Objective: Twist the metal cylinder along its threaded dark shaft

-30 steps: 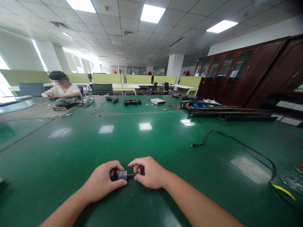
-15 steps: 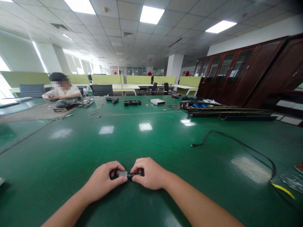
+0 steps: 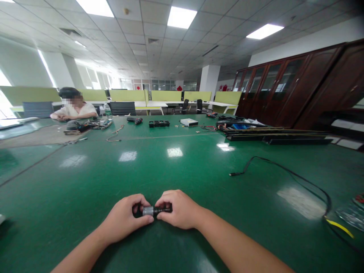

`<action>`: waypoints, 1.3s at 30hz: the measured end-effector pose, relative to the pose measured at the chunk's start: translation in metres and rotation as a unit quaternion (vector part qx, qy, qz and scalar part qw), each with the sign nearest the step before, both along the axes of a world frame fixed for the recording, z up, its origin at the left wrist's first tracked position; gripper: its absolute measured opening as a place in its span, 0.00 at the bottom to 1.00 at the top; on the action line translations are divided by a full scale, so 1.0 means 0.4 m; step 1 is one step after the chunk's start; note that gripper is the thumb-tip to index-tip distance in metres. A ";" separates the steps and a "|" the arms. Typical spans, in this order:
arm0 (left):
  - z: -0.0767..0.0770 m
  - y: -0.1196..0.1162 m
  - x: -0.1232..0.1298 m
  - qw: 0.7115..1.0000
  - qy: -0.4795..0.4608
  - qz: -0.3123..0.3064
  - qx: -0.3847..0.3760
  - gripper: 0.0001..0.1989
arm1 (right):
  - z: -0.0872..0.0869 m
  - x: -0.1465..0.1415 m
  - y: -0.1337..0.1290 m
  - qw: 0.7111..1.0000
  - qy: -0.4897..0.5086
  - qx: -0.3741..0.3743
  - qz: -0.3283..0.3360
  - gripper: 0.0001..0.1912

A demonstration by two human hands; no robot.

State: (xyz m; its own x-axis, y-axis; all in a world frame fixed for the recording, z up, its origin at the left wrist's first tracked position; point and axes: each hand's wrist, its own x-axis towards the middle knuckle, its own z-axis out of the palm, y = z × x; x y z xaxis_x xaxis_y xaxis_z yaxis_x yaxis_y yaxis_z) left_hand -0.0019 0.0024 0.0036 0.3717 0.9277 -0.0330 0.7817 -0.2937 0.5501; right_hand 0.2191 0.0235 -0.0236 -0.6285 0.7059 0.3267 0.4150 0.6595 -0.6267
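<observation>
Low over the green table, my left hand (image 3: 127,214) is closed around a small cylindrical part, thumb below and fingers above its silver-grey body (image 3: 148,211). A thinner dark shaft (image 3: 163,209) runs from that body to the right. My right hand (image 3: 182,212) pinches this dark end between thumb and fingers. The part lies level, its ends partly hidden by my hands, and its exact kind cannot be made out.
A black cable (image 3: 284,167) curves across the table (image 3: 199,178) on the right. Black rails (image 3: 298,140), a white drive-like box (image 3: 189,122), black fans (image 3: 159,123) and a power drill (image 3: 134,120) lie farther back. A person (image 3: 75,108) sits at the far left.
The right thumb and fingers have shifted slightly, and more of the dark shaft shows between them. The left hand stays on the grey body.
</observation>
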 end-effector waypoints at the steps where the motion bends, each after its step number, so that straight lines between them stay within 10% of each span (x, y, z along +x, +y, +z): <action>1: -0.001 0.000 0.000 1.000 0.000 0.002 -0.001 0.13 | -0.001 -0.001 0.000 1.000 0.000 0.003 0.002 0.10; 39: 0.007 -0.004 0.007 1.000 0.012 0.005 0.001 0.14 | 0.009 0.015 0.000 1.000 -0.024 -0.017 -0.010 0.06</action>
